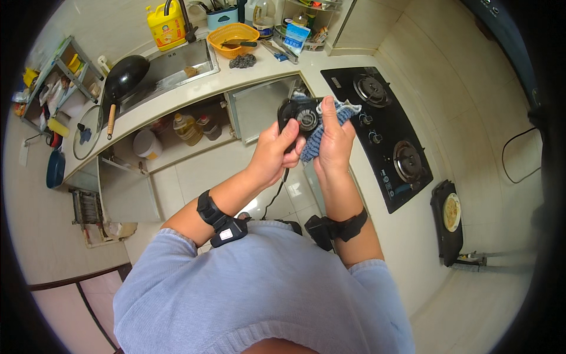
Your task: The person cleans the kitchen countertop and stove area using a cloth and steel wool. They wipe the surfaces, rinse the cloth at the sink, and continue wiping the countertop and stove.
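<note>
My left hand (276,152) grips a black control unit (287,113) with a round marked dial, the thumb lying by the dial's lower left edge. A black cord (275,199) hangs below that hand towards the floor. In my right hand (334,141) is a blue striped knit cloth (311,148) with a white edge, bunched against the unit's right side. The right thumb points up over the cloth. Both hands are raised in front of the counter corner, left of the black gas hob (380,132). The fingers hide the unit's lower part.
Below the sink (177,84), cabinet doors (128,190) stand ajar, with oil bottles (188,128) inside. A wok (126,77) and glass lid (88,132) are at left. A knife lies across the yellow basket (221,37). A plate of food (452,212) rests at right.
</note>
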The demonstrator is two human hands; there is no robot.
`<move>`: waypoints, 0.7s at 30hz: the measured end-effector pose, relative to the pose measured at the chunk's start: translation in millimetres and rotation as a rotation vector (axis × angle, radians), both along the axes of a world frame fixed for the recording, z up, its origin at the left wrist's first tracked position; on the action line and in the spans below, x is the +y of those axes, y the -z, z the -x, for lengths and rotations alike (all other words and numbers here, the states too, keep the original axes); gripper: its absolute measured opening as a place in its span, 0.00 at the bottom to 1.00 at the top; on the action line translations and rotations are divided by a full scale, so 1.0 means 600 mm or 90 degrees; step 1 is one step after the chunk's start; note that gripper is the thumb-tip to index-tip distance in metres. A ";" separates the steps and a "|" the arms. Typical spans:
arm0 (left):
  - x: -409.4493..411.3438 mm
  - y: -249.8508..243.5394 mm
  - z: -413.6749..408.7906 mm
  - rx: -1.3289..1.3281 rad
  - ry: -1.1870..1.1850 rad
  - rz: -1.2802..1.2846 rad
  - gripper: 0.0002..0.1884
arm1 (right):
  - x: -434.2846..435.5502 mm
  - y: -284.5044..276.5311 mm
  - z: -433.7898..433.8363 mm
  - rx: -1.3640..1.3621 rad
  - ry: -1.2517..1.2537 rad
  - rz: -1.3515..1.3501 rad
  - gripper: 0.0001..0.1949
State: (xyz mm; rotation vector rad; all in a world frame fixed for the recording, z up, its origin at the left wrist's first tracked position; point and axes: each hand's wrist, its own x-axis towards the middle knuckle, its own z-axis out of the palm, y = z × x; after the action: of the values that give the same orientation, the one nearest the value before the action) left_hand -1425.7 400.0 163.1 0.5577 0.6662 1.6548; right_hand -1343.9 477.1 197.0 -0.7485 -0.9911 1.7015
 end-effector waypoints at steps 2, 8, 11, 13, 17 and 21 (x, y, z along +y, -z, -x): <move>-0.003 0.005 -0.008 0.012 -0.005 0.006 0.16 | 0.003 -0.003 -0.002 -0.023 0.032 -0.010 0.15; 0.006 0.021 -0.017 0.344 -0.242 -0.072 0.35 | 0.015 0.009 -0.008 -0.132 0.078 -0.122 0.13; 0.021 0.030 0.002 0.652 -0.379 -0.072 0.42 | -0.011 0.005 -0.013 -0.240 0.104 -0.281 0.11; 0.019 0.016 0.008 0.615 -0.304 -0.057 0.42 | -0.021 0.006 -0.019 -0.251 0.104 -0.345 0.11; 0.017 0.002 0.022 0.428 -0.155 0.049 0.41 | -0.024 -0.006 -0.045 -0.396 0.060 -0.559 0.09; 0.015 0.006 0.062 -0.027 0.166 0.074 0.30 | -0.008 -0.032 -0.083 -0.332 -0.037 -0.482 0.09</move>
State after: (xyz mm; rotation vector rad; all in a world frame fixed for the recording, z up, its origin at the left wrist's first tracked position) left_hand -1463.1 408.8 159.4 0.5008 0.6266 1.3722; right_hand -1294.3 472.5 215.9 -0.6497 -1.8828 1.0357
